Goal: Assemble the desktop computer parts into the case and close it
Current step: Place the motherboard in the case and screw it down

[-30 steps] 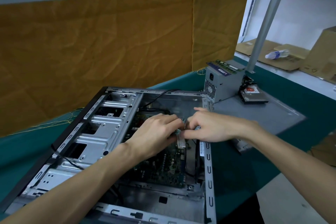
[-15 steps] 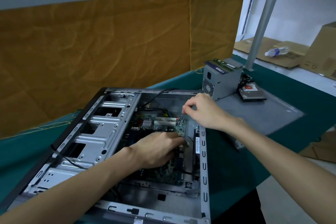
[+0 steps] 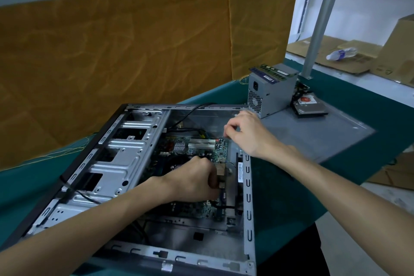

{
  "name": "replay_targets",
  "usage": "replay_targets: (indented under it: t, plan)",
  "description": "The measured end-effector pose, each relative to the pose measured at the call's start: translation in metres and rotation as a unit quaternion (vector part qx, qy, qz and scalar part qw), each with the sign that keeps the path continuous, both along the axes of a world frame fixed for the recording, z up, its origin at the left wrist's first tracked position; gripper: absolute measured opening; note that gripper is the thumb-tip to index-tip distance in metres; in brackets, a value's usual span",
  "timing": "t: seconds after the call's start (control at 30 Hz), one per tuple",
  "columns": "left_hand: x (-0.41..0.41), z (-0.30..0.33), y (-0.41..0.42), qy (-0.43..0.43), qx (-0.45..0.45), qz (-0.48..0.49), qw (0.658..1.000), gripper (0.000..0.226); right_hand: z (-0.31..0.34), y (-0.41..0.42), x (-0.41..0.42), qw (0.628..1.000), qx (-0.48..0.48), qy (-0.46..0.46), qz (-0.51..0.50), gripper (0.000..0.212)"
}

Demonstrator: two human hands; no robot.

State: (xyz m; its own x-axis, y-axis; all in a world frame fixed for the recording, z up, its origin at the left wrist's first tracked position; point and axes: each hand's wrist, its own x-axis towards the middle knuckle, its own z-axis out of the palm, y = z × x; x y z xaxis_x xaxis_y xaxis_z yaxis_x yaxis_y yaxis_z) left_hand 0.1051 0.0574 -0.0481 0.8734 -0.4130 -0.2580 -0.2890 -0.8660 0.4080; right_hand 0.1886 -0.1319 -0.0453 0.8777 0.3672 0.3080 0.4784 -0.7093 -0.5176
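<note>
The open grey computer case (image 3: 247,188) lies on its side on the green table. The green motherboard (image 3: 201,147) sits inside it. My left hand (image 3: 195,179) reaches into the case, its fingers curled round the metal port block at the motherboard's right edge. My right hand (image 3: 248,134) hovers over the board's far right corner, blurred, thumb and forefinger pinched together; nothing shows between them. The grey power supply (image 3: 271,96) stands outside the case at the back, with memory sticks (image 3: 272,72) lying on top. A hard drive (image 3: 310,107) lies beside it.
The grey side panel (image 3: 318,134) lies flat to the right of the case, under the power supply and drive. A metal post (image 3: 318,29) rises behind them. Cardboard sheets and a plastic bottle (image 3: 340,53) lie on the far white shelf. Brown cloth hangs behind the table.
My hands have separated: the right hand rose toward the case's far right corner, the left hand dropped lower onto the motherboard's right edge. The board's white slots are now uncovered.
</note>
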Motion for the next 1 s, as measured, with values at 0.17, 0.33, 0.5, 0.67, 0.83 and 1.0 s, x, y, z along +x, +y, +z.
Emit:
replay_targets:
  t: [0.17,0.33,0.5,0.67,0.83,1.0]
  plan:
    - [0.007,0.002,-0.008,-0.008,0.025,-0.027,0.999,0.011,0.001,-0.001,-0.001,1.000,0.005,0.005,0.004,0.039]
    - [0.006,-0.003,-0.007,-0.046,0.080,-0.095,0.991,0.013,-0.001,-0.002,-0.001,1.000,0.008,0.007,0.001,0.039]
    - [0.006,-0.007,0.001,-0.044,0.070,-0.100,0.992,0.010,-0.003,0.000,0.000,1.000,0.010,0.011,-0.001,0.040]
    - [0.001,-0.007,0.002,-0.037,0.023,-0.079,0.996,0.015,-0.002,-0.001,0.000,1.000,0.016,0.007,0.003,0.037]
    - [-0.002,-0.007,0.003,-0.019,-0.020,-0.080,0.996,0.026,-0.002,-0.001,-0.001,1.000,0.018,0.006,0.004,0.037]
    - [-0.003,-0.009,0.005,-0.021,-0.031,-0.075,0.997,0.030,-0.001,-0.001,-0.002,1.000,0.017,0.010,0.006,0.037]
